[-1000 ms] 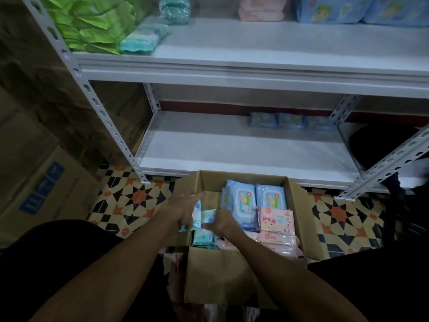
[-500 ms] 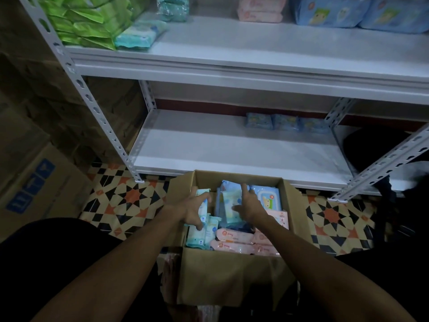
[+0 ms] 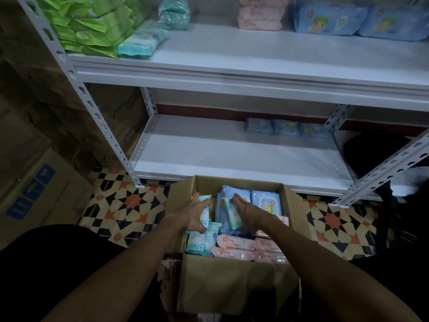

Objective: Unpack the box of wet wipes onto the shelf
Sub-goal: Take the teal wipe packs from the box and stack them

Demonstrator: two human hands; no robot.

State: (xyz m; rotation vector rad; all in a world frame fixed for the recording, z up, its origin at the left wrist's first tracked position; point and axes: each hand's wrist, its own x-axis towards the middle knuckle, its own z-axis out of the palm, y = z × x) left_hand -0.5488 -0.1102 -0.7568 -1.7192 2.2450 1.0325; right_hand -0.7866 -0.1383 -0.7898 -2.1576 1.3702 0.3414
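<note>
An open cardboard box (image 3: 234,284) stands on the tiled floor before a white metal shelf (image 3: 232,156). Inside lie blue wipe packs (image 3: 267,202), pink packs (image 3: 234,244) and small teal packs (image 3: 199,242). My left hand (image 3: 193,216) grips a small teal pack (image 3: 205,211) at the box's left side. My right hand (image 3: 249,211) holds another pale teal pack (image 3: 232,214) upright in the box's middle, fingers curled round it.
The upper shelf (image 3: 255,56) carries green packs (image 3: 88,26), teal packs (image 3: 141,43), pink packs (image 3: 260,15) and large blue packs (image 3: 329,19). Small blue packs (image 3: 285,127) line the lower shelf's back. Cardboard cartons (image 3: 34,189) stand at the left. A dark bag (image 3: 376,156) sits at the right.
Both hands rose slightly out of the box's left part, each with a small teal pack. The view came closer to the box.
</note>
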